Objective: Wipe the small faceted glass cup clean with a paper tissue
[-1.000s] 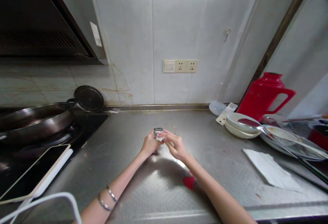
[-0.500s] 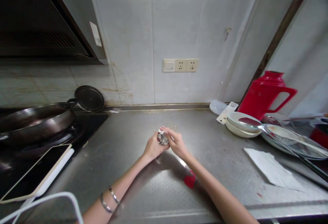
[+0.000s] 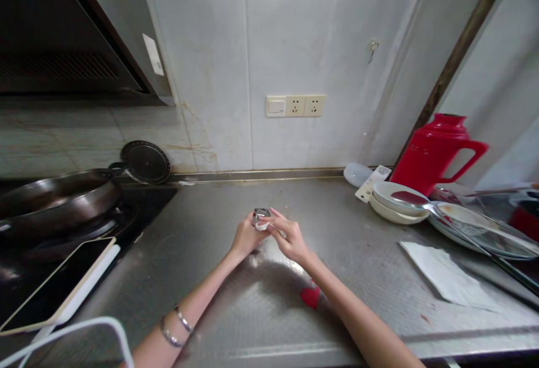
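Observation:
Both hands meet over the middle of the metal counter point(image 3: 236, 312). My left hand point(image 3: 246, 235) is closed round a small, shiny, silvery-grey object point(image 3: 261, 214) with a flat, dark top; its exact kind I cannot make out. My right hand point(image 3: 290, 238) pinches a small piece of white tissue point(image 3: 261, 226) against the near side of that object. Fingers of both hands hide much of the object's lower part. A red patch point(image 3: 310, 297) shows on the counter beside my right forearm.
At left, a pan point(image 3: 63, 197) sits on the black stove, near a phone point(image 3: 59, 284) with a white cable. A dark round lid point(image 3: 145, 162) leans on the wall. To the right are a red thermos point(image 3: 433, 152), stacked bowls point(image 3: 398, 205), plates and a folded tissue point(image 3: 446, 275).
The small silvery object has turned in my left hand, so its flat top now shows. The white tissue has moved from its upper edge to its near side.

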Demonstrator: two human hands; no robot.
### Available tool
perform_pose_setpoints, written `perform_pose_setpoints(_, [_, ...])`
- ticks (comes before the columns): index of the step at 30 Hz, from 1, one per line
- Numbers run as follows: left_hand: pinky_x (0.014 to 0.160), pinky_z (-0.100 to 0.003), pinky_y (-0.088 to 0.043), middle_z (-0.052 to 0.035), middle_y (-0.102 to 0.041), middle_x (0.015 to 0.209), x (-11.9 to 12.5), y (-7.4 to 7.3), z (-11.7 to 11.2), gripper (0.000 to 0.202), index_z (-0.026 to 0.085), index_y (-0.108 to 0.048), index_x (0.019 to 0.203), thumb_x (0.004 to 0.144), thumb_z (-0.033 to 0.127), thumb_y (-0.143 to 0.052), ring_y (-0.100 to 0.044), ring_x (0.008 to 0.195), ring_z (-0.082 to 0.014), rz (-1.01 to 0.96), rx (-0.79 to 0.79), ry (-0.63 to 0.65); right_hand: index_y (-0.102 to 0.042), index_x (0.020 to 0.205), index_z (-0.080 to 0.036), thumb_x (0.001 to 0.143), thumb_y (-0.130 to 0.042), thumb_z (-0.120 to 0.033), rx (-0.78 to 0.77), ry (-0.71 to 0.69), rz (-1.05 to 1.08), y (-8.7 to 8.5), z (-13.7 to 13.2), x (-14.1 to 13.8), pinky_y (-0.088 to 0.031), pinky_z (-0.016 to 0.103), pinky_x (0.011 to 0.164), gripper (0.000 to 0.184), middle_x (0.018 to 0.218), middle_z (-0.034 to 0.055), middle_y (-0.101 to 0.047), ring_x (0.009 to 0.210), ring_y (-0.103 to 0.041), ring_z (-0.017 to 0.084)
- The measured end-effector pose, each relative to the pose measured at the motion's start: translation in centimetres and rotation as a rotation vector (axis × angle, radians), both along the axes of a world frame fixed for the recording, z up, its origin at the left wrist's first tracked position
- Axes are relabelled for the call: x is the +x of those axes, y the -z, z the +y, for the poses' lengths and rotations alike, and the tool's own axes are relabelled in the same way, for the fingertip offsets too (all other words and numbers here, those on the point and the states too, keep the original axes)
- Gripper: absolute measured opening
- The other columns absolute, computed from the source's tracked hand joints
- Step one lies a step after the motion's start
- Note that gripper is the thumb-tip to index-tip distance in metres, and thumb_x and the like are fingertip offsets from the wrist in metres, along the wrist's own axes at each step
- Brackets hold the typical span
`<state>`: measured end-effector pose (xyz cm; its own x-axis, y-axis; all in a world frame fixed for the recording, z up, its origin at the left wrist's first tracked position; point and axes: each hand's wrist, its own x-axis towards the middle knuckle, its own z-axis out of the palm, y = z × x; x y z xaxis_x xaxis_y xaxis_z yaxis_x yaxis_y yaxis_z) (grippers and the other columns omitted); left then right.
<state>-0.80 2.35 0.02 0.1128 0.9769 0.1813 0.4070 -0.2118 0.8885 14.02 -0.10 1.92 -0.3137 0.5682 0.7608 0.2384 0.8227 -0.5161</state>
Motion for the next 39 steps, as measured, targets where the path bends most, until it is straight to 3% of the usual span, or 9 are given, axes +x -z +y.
perform_pose_setpoints(5, [0.057, -0.024, -0.048, -0.0033, -0.069, 0.082, 0.1, 0.1, -0.3, 0.057, 0.016, -0.057, 0.105, 0.061, 0.047, -0.074, -0.063, 0.066, -0.0156, -0.005, 0.111, 0.006, -0.070, 0.088, -0.020, 0.092, -0.045, -0.035, -0.231, 0.322, 0.315, 0.3, 0.7, 0.1, -0.051, 0.034, 0.079, 0.030, 0.081, 0.0042, -0.072, 0.085, -0.066, 0.022])
perform_pose_setpoints(9, [0.065, -0.026, -0.049, -0.0066, -0.070, 0.088, 0.6, 0.2, -1.0, 0.064, 0.014, -0.055, 0.111, 0.060, 0.045, -0.076, -0.065, 0.075, -0.0189, 0.034, 0.165, 0.045, -0.069, 0.092, -0.019, 0.091, -0.045, -0.036, -0.276, 0.313, 0.267, 0.7, 1.4, 0.0, -0.051, 0.026, 0.066, 0.030, 0.078, 0.0023, -0.071, 0.072, -0.064, 0.017])
perform_pose_setpoints(13, [0.066, -0.025, -0.049, -0.0061, -0.070, 0.090, 0.7, -0.1, -1.3, 0.060, 0.015, -0.055, 0.113, 0.063, 0.041, -0.074, -0.066, 0.078, -0.0189, 0.022, 0.167, 0.080, -0.067, 0.106, -0.023, 0.092, -0.043, -0.030, -0.219, 0.220, 0.158, 1.0, 1.1, -0.1, -0.052, 0.030, 0.078, 0.029, 0.099, 0.0038, -0.072, 0.090, -0.067, 0.019])
perform_pose_setpoints(18, [0.061, -0.024, -0.048, -0.0042, -0.070, 0.083, 0.3, -0.5, -0.7, 0.050, 0.015, -0.058, 0.105, 0.064, 0.040, -0.072, -0.065, 0.072, -0.0179, 0.023, 0.102, -0.002, -0.062, 0.115, -0.024, 0.092, -0.040, -0.021, -0.031, 0.161, 0.060, 1.1, 0.8, 0.0, -0.046, 0.038, 0.098, 0.032, 0.118, 0.0059, -0.066, 0.114, -0.058, 0.020])
perform_pose_setpoints(25, [0.045, -0.020, -0.046, -0.0017, -0.068, 0.080, -0.1, -0.6, -0.3, 0.046, 0.017, -0.057, 0.104, 0.066, 0.040, -0.069, -0.062, 0.058, -0.0136, -0.005, 0.004, -0.023, -0.063, 0.114, -0.025, 0.092, -0.040, -0.019, 0.081, 0.125, -0.017, 0.5, 0.3, 0.2, -0.049, 0.040, 0.096, 0.033, 0.108, 0.0063, -0.070, 0.105, -0.064, 0.021])
perform_pose_setpoints(29, [0.040, -0.019, -0.044, -0.0024, -0.067, 0.080, 0.0, -1.0, -0.4, 0.044, 0.018, -0.056, 0.103, 0.069, 0.043, -0.066, -0.063, 0.061, -0.0155, 0.008, -0.033, -0.014, -0.060, 0.118, -0.026, 0.091, -0.040, -0.014, 0.175, 0.141, -0.019, 0.4, 0.3, 0.3, -0.050, 0.040, 0.092, 0.035, 0.109, 0.0074, -0.069, 0.102, -0.064, 0.020])
perform_pose_setpoints(34, [0.054, -0.024, -0.046, -0.0039, -0.069, 0.080, 0.2, -0.4, -0.3, 0.035, 0.017, -0.059, 0.097, 0.070, 0.038, -0.065, -0.064, 0.065, -0.0176, 0.217, 0.144, -0.008, -0.055, 0.124, -0.025, 0.091, -0.039, -0.010, 0.242, 0.182, -0.108, 1.0, 0.7, 0.0, -0.045, 0.044, 0.097, 0.040, 0.117, 0.0087, -0.066, 0.120, -0.053, 0.022])
perform_pose_setpoints(39, [0.064, -0.026, -0.046, -0.0070, -0.069, 0.089, -0.4, 0.4, 0.1, 0.027, 0.017, -0.059, 0.095, 0.072, 0.030, -0.061, -0.066, 0.078, -0.0209, 0.274, 0.244, 0.040, -0.052, 0.127, -0.023, 0.090, -0.037, -0.008, 0.286, 0.181, -0.207, 1.2, 0.4, -0.5, -0.047, 0.044, 0.096, 0.043, 0.113, 0.0099, -0.067, 0.121, -0.052, 0.022])
